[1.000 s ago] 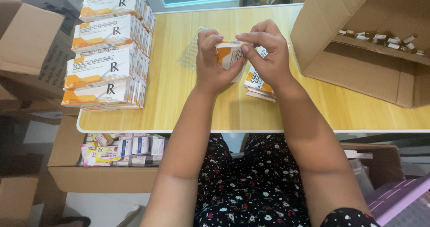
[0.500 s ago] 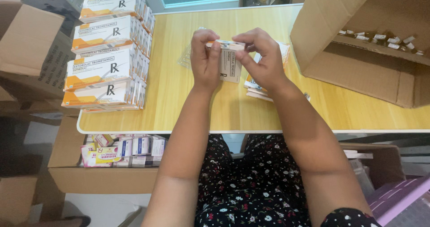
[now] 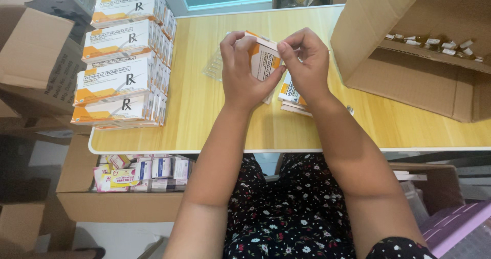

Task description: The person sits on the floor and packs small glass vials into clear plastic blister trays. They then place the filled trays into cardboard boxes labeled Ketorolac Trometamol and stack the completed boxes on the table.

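A: Where does the small white and orange carton [image 3: 263, 59] sit relative to the hands?

B: Between them, lifted clear of the pale wooden worktop [image 3: 204, 110]. The left hand [image 3: 243, 72] wraps it from nine o'clock, thumb under and fingers [image 3: 232, 40] curled over the top edge. The right hand [image 3: 307, 64] comes in from three o'clock and pinches the upper corner with its fingertips [image 3: 285, 52]. Both are clenched on the carton, neither released.

A: Its long axis?

B: It runs roughly from twelve to six, tilted a little toward one o'clock. The left hand carries more of it; the right only meets the top end.

A: Materials?

B: Thin glossy card, flat faces, crisp folds. Just under the right wrist lies a loose pile of flat cartons [image 3: 291, 98] of the same kind. At ten o'clock a clear plastic tray [image 3: 215, 67] rests flat. Far at nine o'clock is a neat stack of larger boxes [image 3: 123, 59], and at two o'clock a brown corrugated box [image 3: 409, 59] on its side, holding small glass vials [image 3: 440, 43].
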